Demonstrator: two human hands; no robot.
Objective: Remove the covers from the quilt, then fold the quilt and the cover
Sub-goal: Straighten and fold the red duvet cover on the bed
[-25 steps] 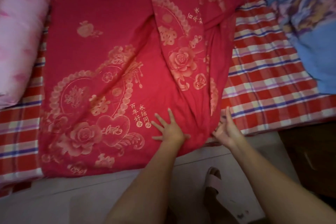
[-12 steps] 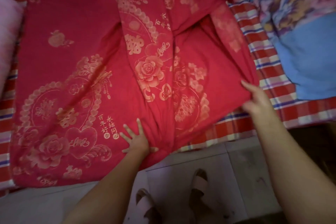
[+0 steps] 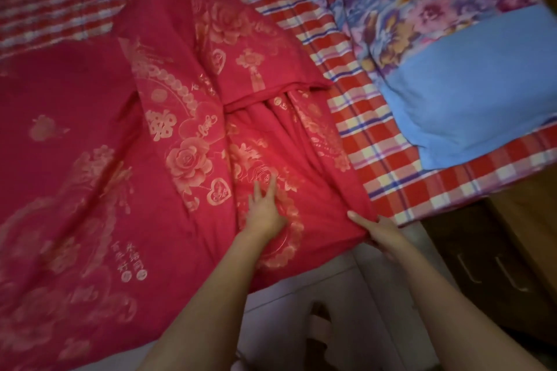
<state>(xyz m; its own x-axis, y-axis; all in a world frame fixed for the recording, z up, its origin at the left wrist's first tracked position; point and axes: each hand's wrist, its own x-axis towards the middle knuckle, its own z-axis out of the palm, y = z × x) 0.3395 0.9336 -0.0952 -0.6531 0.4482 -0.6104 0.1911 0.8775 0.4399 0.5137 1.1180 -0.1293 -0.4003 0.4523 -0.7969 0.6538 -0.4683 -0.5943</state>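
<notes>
**BOTH HANDS ON RED COVER AT BED EDGE**

Nearest, bottom of view: pale tiled floor (image 3: pixel 301 295), w/ a foot in a light sandal (image 3: pixel 319 325), blurred, between the two forearms.

At bed's near edge: left hand (image 3: pixel 265 214) pressed flat, palm down, on red gold-printed fabric cover (image 3: pixel 90 175). Fingers straight & slightly apart, pointing away, resting on a gold flower-ring motif. Grips nothing.

Just to the right: right hand (image 3: pixel 384 235) clamped on the cover's near right corner, thumb on top of the cloth, other fingers tucked under & hidden. Corner right at the mattress edge, creases fanning from the grip toward the left hand.

Cover itself: spread over the bed's left & centre, near hem hanging a bit over the edge. Left part mostly flat. Right part bunched in long folds running away from the hands, w/ one flap doubled over further back. Printed w/ gold roses, hearts, bead chains & Chinese characters.

Under & beyond: red, white & blue plaid bedsheet (image 3: pixel 391 166), bare to the right of the cover & along the far side.

Right, beside the bed: dark brown wooden cabinet (image 3: pixel 497 265) w/ two metal handles, below mattress level.

Further right & back: floral purple-and-orange bedding w/ plain blue band (image 3: pixel 467 93), lying on the plaid sheet, apart from the cover. Far top edge: more floral cloth, too blurred to tell what.
</notes>
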